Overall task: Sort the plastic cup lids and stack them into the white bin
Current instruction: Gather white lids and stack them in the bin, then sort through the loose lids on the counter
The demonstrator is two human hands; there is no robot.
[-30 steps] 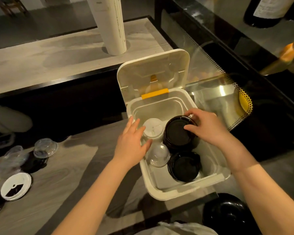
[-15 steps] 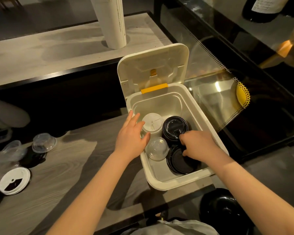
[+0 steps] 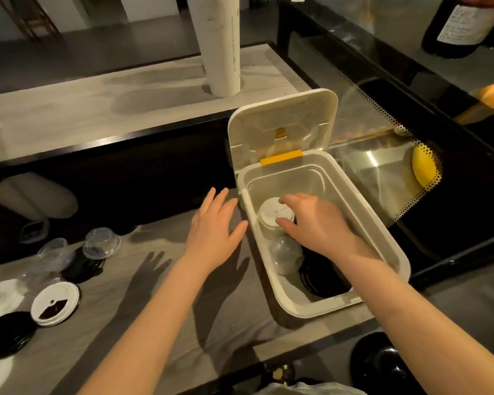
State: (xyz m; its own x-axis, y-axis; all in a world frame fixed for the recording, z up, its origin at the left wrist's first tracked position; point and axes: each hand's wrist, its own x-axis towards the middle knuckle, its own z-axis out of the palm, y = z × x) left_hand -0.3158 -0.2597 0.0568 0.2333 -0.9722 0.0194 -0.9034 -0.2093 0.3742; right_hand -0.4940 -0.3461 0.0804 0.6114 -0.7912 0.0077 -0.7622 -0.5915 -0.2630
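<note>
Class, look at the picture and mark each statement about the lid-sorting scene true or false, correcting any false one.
1. The hinged cover of the white plastic bin stands open. True.
2. The left hand reaches inside the bin. False: it hovers open over the grey wooden table, outside the bin.
3. The right hand grips the stack of white round lids in the bin. True.
4. Every lid is in the bin. False: a clear domed lid and a white flat lid lie on the table.
5. The black round lids lie in the bin. True.
</note>
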